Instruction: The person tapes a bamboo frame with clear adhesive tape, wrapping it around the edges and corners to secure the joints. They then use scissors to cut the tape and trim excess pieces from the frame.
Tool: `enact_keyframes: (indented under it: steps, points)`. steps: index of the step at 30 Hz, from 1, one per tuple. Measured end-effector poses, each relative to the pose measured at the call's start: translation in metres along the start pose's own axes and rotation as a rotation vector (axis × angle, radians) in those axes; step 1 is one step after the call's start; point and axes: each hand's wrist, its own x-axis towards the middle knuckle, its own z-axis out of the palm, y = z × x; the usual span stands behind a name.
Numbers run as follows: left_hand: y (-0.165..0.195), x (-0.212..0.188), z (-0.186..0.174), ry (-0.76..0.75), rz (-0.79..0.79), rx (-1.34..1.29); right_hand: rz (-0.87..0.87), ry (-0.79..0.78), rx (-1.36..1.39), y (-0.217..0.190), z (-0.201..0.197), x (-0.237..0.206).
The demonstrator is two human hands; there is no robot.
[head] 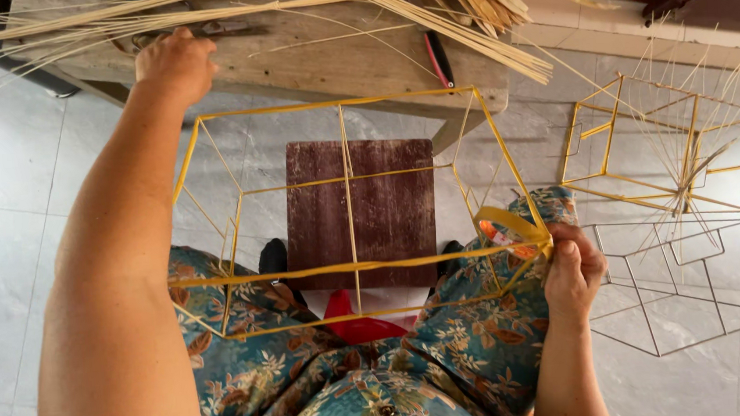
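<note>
Floral-clothed lap (366, 384) sitting nearest, yellow wire frame (353, 266) resting across it, right hand (573, 271) pinching the frame's right corner, left hand (174, 65) reaching far, fingers curled over bamboo strips (109, 22) on the wooden bench (315, 63), grasp unclear.

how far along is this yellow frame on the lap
Done: the box-shaped yellow frame has its outer edges and several cross struts joined, and a similar finished-looking frame sits on the floor to the right. In hand: the right hand pinches a yellow strip at the frame's right corner, while the left hand reaches to the wooden bench among loose strips. Left: that corner binding looks unfinished.
</note>
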Motion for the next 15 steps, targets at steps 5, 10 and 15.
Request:
enact_keyframes:
  steps: [5, 10, 15]
  points:
    - [-0.005, 0.043, 0.025, 0.066, 0.072, 0.068, 0.016, 0.020, -0.020, 0.013, 0.017, 0.020]
    - [-0.007, 0.081, 0.042, 0.131, 0.111, 0.129, 0.042, -0.040, -0.095, 0.014, 0.036, 0.039]
    - [-0.009, 0.102, 0.046, 0.017, -0.008, 0.112, 0.072, -0.029, -0.097, 0.025, 0.035, 0.047]
